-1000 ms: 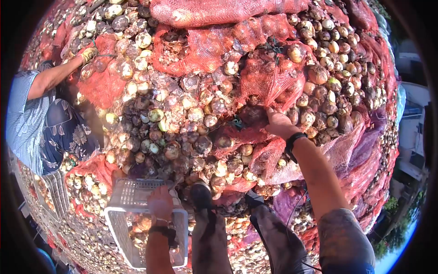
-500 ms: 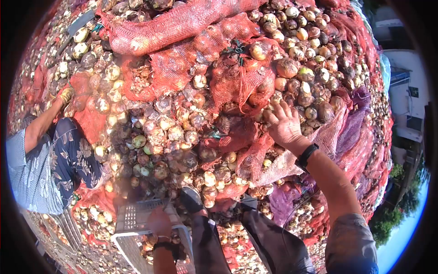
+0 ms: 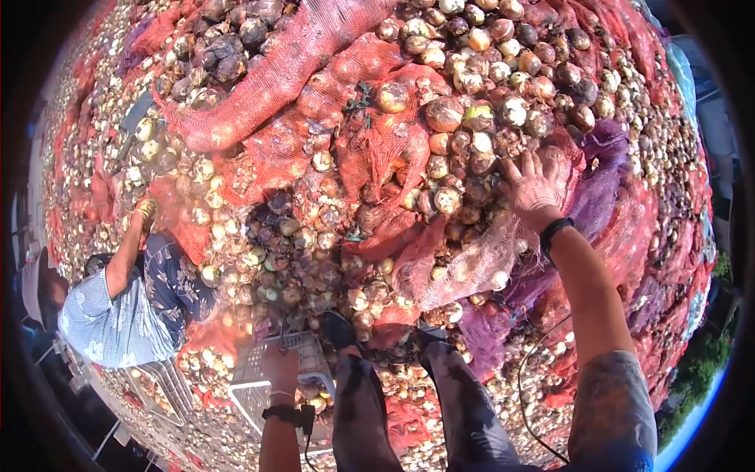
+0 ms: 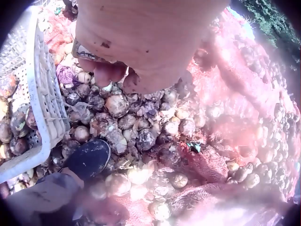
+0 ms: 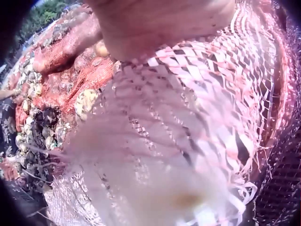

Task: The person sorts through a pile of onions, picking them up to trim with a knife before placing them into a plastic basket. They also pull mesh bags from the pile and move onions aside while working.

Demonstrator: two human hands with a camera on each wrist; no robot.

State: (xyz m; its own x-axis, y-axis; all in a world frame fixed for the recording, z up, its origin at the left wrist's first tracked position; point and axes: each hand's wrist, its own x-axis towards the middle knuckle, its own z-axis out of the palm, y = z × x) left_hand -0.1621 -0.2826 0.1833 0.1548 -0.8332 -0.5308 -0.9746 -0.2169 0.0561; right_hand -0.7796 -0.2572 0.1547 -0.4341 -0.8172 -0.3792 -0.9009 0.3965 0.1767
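My right hand (image 3: pixel 536 185), fingers spread, rests at the upper end of a pale pink mesh bag (image 3: pixel 480 267), beside loose onions (image 3: pixel 444 200). In the right wrist view the same pale mesh (image 5: pixel 211 108) fills the space below the hand. My left hand (image 3: pixel 279 366) is low over a grey plastic crate (image 3: pixel 250 397). The left wrist view shows its fingers (image 4: pixel 110 75) curled at a narrow, grey, flat-edged piece (image 4: pixel 89 54), mostly hidden by the hand; I cannot tell its kind. Several onions lie in the crate.
Red mesh bags (image 3: pixel 385 149) and a long filled red bag (image 3: pixel 259 86) lie ahead on the onion heap. Purple mesh (image 3: pixel 602 173) is at right. Another person (image 3: pixel 118 315) crouches at left, near a second crate (image 3: pixel 169 389). My shoes (image 3: pixel 338 330) stand among onions.
My right hand has left the red mesh bag and moved right across the onions to the pale pink mesh. The head view has shifted, while my left hand stays by the crate.
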